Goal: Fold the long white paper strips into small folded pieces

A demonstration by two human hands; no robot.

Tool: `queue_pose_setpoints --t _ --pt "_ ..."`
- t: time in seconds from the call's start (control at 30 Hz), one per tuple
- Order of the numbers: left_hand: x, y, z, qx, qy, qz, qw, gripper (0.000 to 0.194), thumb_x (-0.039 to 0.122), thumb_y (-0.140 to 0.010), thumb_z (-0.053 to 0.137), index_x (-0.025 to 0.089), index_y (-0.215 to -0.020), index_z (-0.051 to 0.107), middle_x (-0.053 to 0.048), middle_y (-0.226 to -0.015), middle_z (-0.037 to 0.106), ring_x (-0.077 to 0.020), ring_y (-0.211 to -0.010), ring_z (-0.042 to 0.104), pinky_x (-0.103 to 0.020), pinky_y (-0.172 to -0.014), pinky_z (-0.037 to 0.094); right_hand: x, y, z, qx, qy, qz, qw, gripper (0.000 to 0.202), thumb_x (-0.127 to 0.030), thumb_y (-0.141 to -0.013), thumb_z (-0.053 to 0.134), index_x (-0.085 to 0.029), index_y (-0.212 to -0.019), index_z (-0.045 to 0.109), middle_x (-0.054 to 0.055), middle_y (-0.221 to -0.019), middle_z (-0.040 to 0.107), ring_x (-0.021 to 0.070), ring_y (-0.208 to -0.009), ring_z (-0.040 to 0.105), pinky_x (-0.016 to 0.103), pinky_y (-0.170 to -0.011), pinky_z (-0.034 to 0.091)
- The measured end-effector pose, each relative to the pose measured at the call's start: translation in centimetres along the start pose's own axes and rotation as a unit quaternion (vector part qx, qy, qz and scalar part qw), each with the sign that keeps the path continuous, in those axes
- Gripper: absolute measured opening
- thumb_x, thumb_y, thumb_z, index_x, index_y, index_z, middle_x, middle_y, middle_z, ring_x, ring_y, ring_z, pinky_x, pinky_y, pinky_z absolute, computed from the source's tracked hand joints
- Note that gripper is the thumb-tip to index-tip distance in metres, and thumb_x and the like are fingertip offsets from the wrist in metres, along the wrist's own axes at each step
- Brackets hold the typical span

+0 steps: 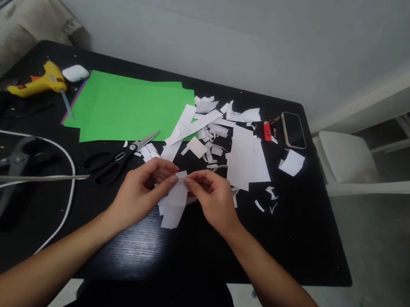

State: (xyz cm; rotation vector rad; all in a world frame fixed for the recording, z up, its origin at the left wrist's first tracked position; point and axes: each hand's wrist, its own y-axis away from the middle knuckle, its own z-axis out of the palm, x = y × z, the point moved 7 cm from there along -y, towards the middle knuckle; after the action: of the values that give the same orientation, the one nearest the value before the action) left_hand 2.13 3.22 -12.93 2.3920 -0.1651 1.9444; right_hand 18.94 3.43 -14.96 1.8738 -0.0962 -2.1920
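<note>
Both hands meet over the front middle of the black table, pinching the top of a small white piece of paper [177,196]. My left hand [146,185] grips its left side between thumb and fingers. On the other side, my right hand [215,197] holds its upper right edge the same way. Some white paper pieces lie beneath or behind the held one; their exact layering is hard to tell. Black-handled scissors [120,157] rest left of my left hand, blades pointing away. Beyond the hands lies a heap of white paper scraps and strips [207,138].
Green sheets [125,108] cover the back left, near a yellow glue gun [43,82] and a white case [75,73]. A white cable [70,193] loops over pliers [11,183]. White sheets [248,156], a red lighter [267,131] and a phone [293,130] sit right.
</note>
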Motion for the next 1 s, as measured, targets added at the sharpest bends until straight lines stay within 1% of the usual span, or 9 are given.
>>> queue_pose_setpoints --t 0.1,0.17,0.27,0.33,0.43,0.5,0.63,0.7,1.0 --pt "0.0 0.0 0.0 -0.013 -0.022 -0.005 1.0 0.016 0.035 -0.093 0.069 0.019 -0.094 0.072 0.0 -0.075 0.068 -0.012 -0.064 0.06 -0.023 -0.057 0.046 -0.1 0.1 0.0 0.002 0.009 -0.016 1.0 0.022 -0.04 -0.079 0.086 -0.02 -0.083 0.076 0.001 -0.078 0.074 0.0162 -0.071 0.069 0.03 -0.068 0.058" --pt "0.1 0.0 -0.1 -0.011 -0.03 0.002 0.999 0.017 0.035 -0.094 0.068 0.019 -0.089 0.071 0.001 -0.073 0.066 -0.0119 -0.063 0.057 -0.023 -0.057 0.045 -0.2 0.1 0.0 0.009 0.02 -0.03 0.999 0.02 -0.039 -0.081 0.084 -0.021 -0.083 0.076 0.001 -0.08 0.075 0.0163 -0.074 0.07 0.031 -0.071 0.058" --pt "0.4 -0.1 -0.5 0.013 -0.025 0.015 0.999 0.016 0.035 -0.092 0.071 0.019 -0.089 0.073 0.0 -0.078 0.067 -0.0119 -0.065 0.057 -0.024 -0.059 0.046 -0.6 0.2 0.1 0.01 0.015 -0.043 0.999 0.02 -0.039 -0.085 0.081 -0.021 -0.09 0.075 0.002 -0.088 0.075 0.0172 -0.082 0.071 0.032 -0.077 0.059" --pt "0.5 -0.1 -0.7 0.038 -0.008 0.011 0.999 0.016 0.035 -0.091 0.072 0.019 -0.089 0.073 0.001 -0.076 0.067 -0.0112 -0.063 0.056 -0.023 -0.058 0.046 -0.7 0.2 0.1 0.014 0.0 -0.042 0.999 0.022 -0.042 -0.086 0.08 -0.022 -0.092 0.072 0.001 -0.09 0.072 0.0168 -0.082 0.07 0.031 -0.077 0.059" --pt "0.6 -0.1 -1.1 0.073 0.019 -0.001 0.997 0.014 0.033 -0.089 0.075 0.02 -0.091 0.074 0.002 -0.071 0.067 -0.0101 -0.058 0.056 -0.022 -0.055 0.046 -0.6 0.2 -0.1 0.032 -0.011 -0.033 0.999 0.029 -0.043 -0.082 0.084 -0.023 -0.086 0.063 -0.003 -0.08 0.064 0.0147 -0.072 0.066 0.03 -0.071 0.057" --pt "0.6 -0.1 -1.2 0.082 0.033 -0.003 0.996 0.013 0.032 -0.089 0.076 0.02 -0.094 0.076 0.003 -0.069 0.068 -0.0103 -0.058 0.059 -0.021 -0.056 0.048 -0.6 0.3 -0.1 0.034 -0.009 -0.033 0.999 0.033 -0.041 -0.078 0.087 -0.022 -0.082 0.06 -0.004 -0.077 0.061 0.0141 -0.071 0.064 0.029 -0.07 0.055" --pt "0.4 -0.1 -1.3 0.082 0.039 0.004 0.996 0.013 0.031 -0.088 0.077 0.021 -0.097 0.078 0.002 -0.07 0.071 -0.0108 -0.06 0.064 -0.021 -0.058 0.051 -0.5 0.2 0.1 0.015 -0.004 -0.033 0.999 0.031 -0.035 -0.074 0.089 -0.022 -0.082 0.062 -0.001 -0.084 0.064 0.0152 -0.081 0.064 0.03 -0.078 0.055" --pt "0.4 -0.1 -1.3 0.085 0.029 0.01 0.996 0.012 0.031 -0.087 0.078 0.022 -0.095 0.079 0.002 -0.073 0.073 -0.0106 -0.061 0.065 -0.021 -0.058 0.051 -0.5 0.2 0.1 0.019 -0.005 -0.033 0.999 0.031 -0.034 -0.073 0.089 -0.022 -0.084 0.063 -0.001 -0.086 0.066 0.0159 -0.084 0.065 0.031 -0.08 0.056" --pt "1.0 0.1 -0.9 0.063 0.012 0.014 0.998 0.015 0.035 -0.088 0.076 0.022 -0.095 0.081 -0.003 -0.085 0.078 -0.0135 -0.066 0.067 -0.023 -0.058 0.052 -0.3 0.1 -0.2 0.028 -0.046 -0.016 0.998 0.033 -0.027 -0.07 0.092 -0.024 -0.09 0.065 -0.002 -0.088 0.072 0.0166 -0.087 0.07 0.033 -0.085 0.059"
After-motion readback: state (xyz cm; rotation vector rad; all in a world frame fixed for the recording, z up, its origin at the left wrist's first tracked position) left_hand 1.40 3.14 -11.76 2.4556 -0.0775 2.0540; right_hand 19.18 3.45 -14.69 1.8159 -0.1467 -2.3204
